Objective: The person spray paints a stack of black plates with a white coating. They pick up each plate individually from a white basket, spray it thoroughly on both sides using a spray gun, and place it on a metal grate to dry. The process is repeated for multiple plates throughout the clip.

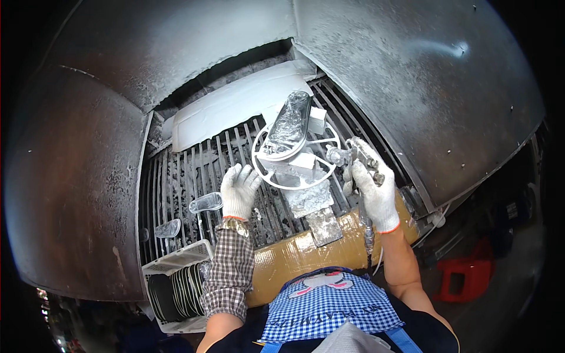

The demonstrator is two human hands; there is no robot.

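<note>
At frame centre, my gloved right hand (374, 197) clamps its fingers on a metal spray gun (353, 157), while my left hand (238, 191) rests with spread fingers on the dark slatted grate (188, 176) beside the white wire ring stand (296, 157).

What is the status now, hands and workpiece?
Right hand shut on spray gun. Left hand open, flat on grille, at wire turntable. Glossy shoe sole on stand. Two clear soles lie left.
</note>
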